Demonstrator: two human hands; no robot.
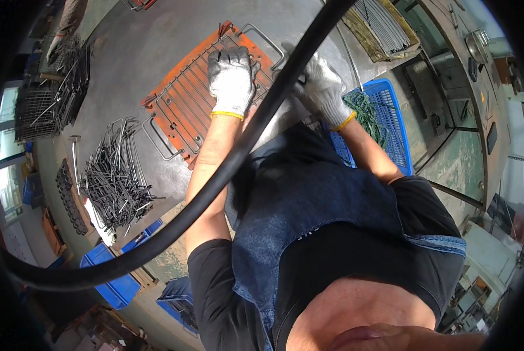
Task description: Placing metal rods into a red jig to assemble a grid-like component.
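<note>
Well, I am looking down from far off, and the orange board is lying on the gray table, in the upper middle of my view. It is sitting at a slant. Many thin metal rods are running across it in rows. One bent wire loop is sticking out at the upper right end, and another loop is sticking out at the lower left end.

The left hand is resting over the rods, with its fingers curling down. The glove is hiding what is under them, so I cannot tell if they are holding a rod. The right hand is hanging near the board's upper right end, close to the first loop. A thick black bar is crossing in front of its fingertips, so I cannot tell if that grip is wide or narrow.

A messy pile of dark sticks is lying left of the board. To the right, a blue basket is holding green strings. Above it, a yellowish box is holding lots of straight gray rods. At the top left, a co-worker's hand is showing near some dark wire racks.
</note>
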